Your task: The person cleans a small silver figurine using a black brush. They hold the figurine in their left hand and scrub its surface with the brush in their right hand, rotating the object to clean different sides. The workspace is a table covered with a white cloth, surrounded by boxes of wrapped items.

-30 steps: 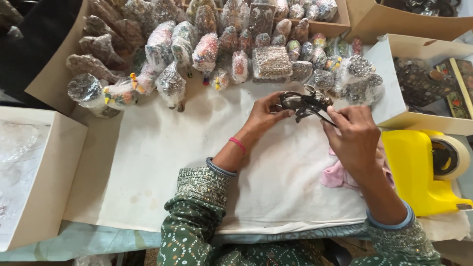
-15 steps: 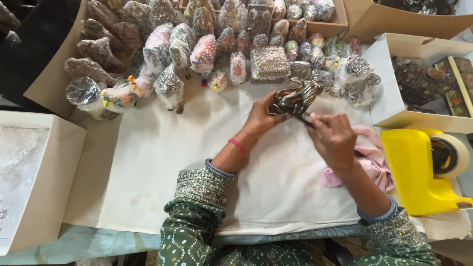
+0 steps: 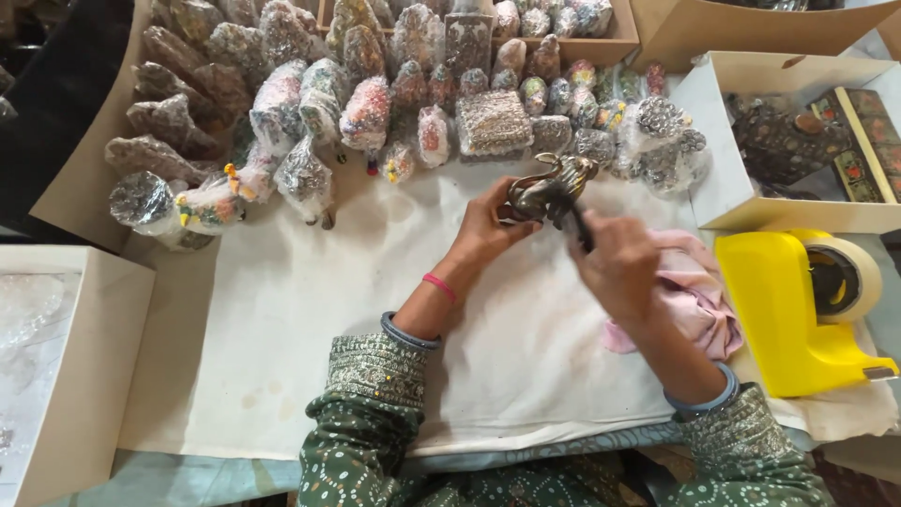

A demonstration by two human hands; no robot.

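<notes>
my left hand (image 3: 488, 221) grips a metal figurine (image 3: 549, 183) above the tabletop (image 3: 310, 310); my right hand (image 3: 615, 263) pinches a thin dark tool (image 3: 580, 225) against it.

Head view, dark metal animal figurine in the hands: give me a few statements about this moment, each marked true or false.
1. The left hand holds the dark metal animal figurine above the white cloth. True.
2. The right hand is empty. False: it holds a thin dark tool against the figurine.
3. The yellow tape dispenser sits to the person's left. False: it sits to the right.
4. A pink rag lies beside the right hand. True.
5. The plastic-wrapped figurines stand beyond the hands. True.
</notes>
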